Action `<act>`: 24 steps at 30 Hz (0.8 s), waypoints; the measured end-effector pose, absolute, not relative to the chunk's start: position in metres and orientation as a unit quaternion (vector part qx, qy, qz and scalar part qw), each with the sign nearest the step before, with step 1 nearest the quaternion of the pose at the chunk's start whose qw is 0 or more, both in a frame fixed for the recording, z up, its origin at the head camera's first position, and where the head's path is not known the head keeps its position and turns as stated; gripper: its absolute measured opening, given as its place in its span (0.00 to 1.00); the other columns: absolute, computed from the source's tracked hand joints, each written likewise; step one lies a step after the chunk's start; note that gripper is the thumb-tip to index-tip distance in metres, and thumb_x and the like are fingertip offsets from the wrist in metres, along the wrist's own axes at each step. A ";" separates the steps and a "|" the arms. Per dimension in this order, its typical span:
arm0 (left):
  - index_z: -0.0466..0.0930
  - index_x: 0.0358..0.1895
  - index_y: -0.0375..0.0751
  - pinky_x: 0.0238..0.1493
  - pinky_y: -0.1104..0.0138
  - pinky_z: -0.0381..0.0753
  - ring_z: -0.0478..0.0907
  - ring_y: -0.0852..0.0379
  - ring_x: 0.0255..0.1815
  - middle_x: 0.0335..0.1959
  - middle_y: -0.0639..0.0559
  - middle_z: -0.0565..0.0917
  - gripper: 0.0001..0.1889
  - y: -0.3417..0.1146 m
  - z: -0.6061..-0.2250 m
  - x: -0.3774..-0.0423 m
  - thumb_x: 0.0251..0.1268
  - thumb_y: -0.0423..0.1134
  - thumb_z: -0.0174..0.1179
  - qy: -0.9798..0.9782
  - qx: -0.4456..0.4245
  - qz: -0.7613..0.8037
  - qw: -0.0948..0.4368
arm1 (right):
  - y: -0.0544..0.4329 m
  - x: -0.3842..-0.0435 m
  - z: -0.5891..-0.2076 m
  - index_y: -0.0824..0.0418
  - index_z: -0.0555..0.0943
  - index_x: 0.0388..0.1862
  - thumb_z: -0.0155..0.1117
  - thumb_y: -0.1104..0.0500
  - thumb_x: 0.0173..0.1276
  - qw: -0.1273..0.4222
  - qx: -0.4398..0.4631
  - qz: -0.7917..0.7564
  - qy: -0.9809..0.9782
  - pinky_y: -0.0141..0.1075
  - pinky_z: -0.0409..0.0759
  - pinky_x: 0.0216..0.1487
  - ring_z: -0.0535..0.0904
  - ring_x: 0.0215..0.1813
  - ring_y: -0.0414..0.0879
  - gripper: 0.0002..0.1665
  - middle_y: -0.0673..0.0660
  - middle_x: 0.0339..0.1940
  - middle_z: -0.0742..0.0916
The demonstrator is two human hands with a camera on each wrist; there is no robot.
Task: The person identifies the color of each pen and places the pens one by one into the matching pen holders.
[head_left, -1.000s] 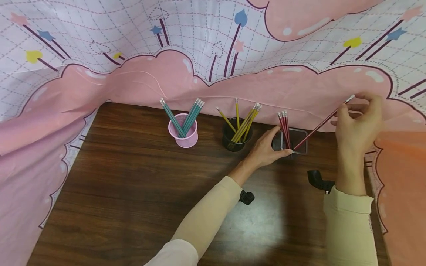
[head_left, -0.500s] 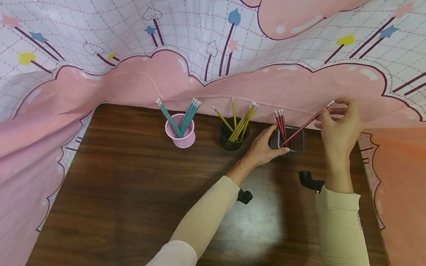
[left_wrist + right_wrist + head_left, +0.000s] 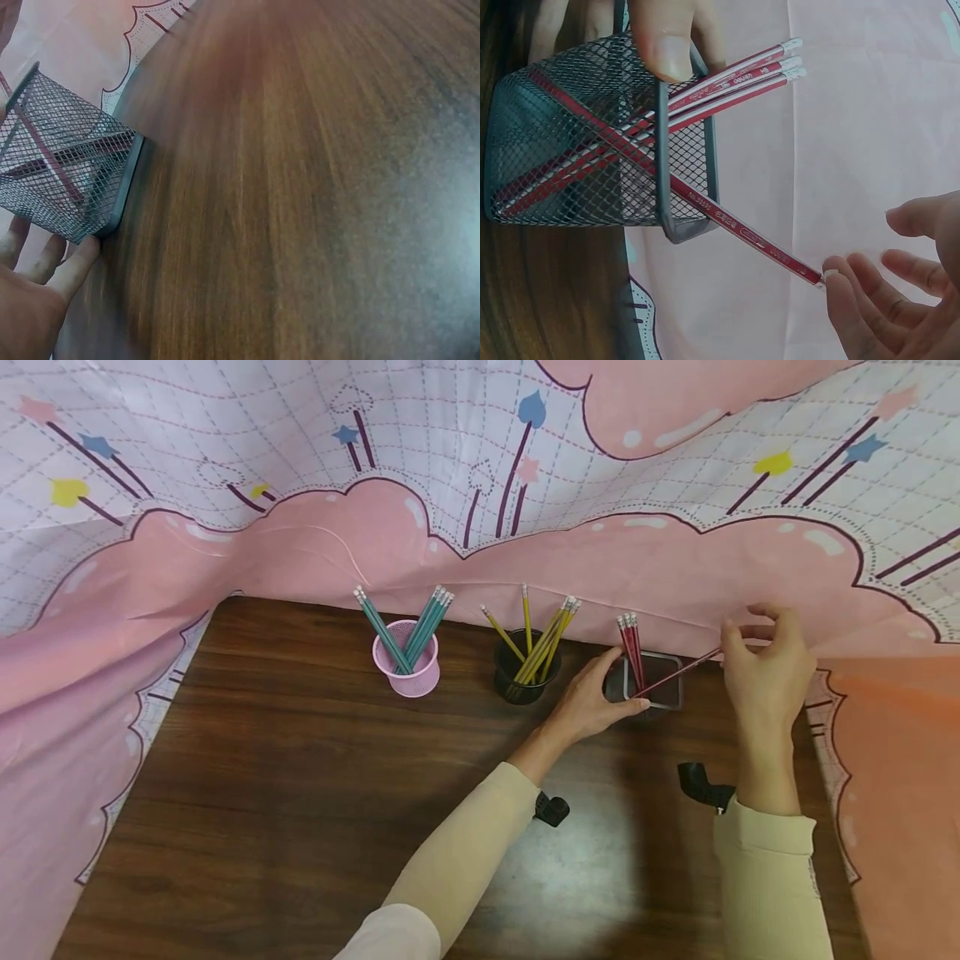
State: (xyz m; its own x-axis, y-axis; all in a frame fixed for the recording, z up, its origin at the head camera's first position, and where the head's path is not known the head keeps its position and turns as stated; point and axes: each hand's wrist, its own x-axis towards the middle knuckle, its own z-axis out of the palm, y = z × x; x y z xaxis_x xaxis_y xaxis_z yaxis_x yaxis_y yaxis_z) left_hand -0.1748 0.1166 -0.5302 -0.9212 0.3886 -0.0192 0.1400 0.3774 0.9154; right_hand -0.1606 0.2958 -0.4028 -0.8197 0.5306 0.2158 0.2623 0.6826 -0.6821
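Note:
My left hand (image 3: 588, 702) grips a black square mesh pencil holder (image 3: 592, 180), with the thumb over its rim and the other fingers along its far side. Several red pencils (image 3: 739, 81) lean together inside it, white eraser ends up. My right hand (image 3: 772, 681) pinches the eraser end of one more red pencil (image 3: 739, 229) between thumb and index fingertip, hiding the eraser; the other fingers are spread apart. This pencil slants across the rim, its lower part inside the holder. In the left wrist view, the mesh wall (image 3: 64, 154) shows the pencil through it.
Left of the holder stands a round black mesh cup (image 3: 517, 689) with several yellow pencils (image 3: 551, 639). Farther left is a pink mesh cup (image 3: 420, 681) with several teal pencils (image 3: 429, 625). A patterned pink cloth (image 3: 645, 568) borders the brown wooden table (image 3: 300, 793) at the back and sides.
My right hand has moved left and a little lower in view, and the pencil lies flatter, its lower end farther left in the holder. My left hand keeps its hold.

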 end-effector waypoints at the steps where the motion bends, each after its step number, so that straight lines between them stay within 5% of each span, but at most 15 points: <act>1: 0.56 0.77 0.63 0.66 0.60 0.70 0.64 0.60 0.71 0.72 0.60 0.67 0.47 0.116 -0.530 -0.174 0.54 0.61 0.71 0.821 0.162 0.535 0.117 | 0.295 -0.159 -0.404 0.49 0.78 0.62 0.61 0.44 0.69 0.202 -0.222 0.325 -0.897 0.17 0.68 0.20 0.72 0.22 0.18 0.25 0.61 0.47 0.89; 5: 0.53 0.78 0.63 0.69 0.61 0.67 0.61 0.61 0.73 0.74 0.60 0.64 0.48 0.114 -0.530 -0.174 0.56 0.60 0.70 0.813 0.168 0.545 0.119 | 0.292 -0.156 -0.407 0.48 0.80 0.61 0.61 0.45 0.70 0.211 -0.215 0.336 -0.893 0.17 0.69 0.21 0.73 0.23 0.20 0.22 0.61 0.47 0.89; 12: 0.45 0.80 0.61 0.72 0.59 0.62 0.53 0.63 0.77 0.78 0.62 0.55 0.53 0.105 -0.526 -0.168 0.56 0.59 0.70 0.798 0.186 0.566 0.091 | 0.284 -0.147 -0.416 0.46 0.83 0.56 0.66 0.50 0.68 0.266 -0.154 0.365 -0.879 0.21 0.74 0.39 0.77 0.37 0.24 0.18 0.56 0.44 0.89; 24: 0.48 0.80 0.62 0.72 0.56 0.62 0.55 0.62 0.76 0.78 0.65 0.56 0.51 0.083 -0.522 -0.154 0.57 0.57 0.70 0.791 0.184 0.576 0.090 | 0.281 -0.131 -0.435 0.58 0.84 0.54 0.68 0.51 0.67 0.269 -0.107 0.356 -0.888 0.20 0.74 0.40 0.79 0.39 0.27 0.19 0.57 0.44 0.88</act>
State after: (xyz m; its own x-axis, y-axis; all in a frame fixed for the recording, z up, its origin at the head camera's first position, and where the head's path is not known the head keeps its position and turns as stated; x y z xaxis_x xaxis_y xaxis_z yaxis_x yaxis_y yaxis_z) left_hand -0.1537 0.0825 -0.5224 -0.9163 0.3945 0.0688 0.1868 0.2691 0.9448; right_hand -0.1310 0.2813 -0.4349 -0.8320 0.3821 0.4022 -0.0011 0.7238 -0.6900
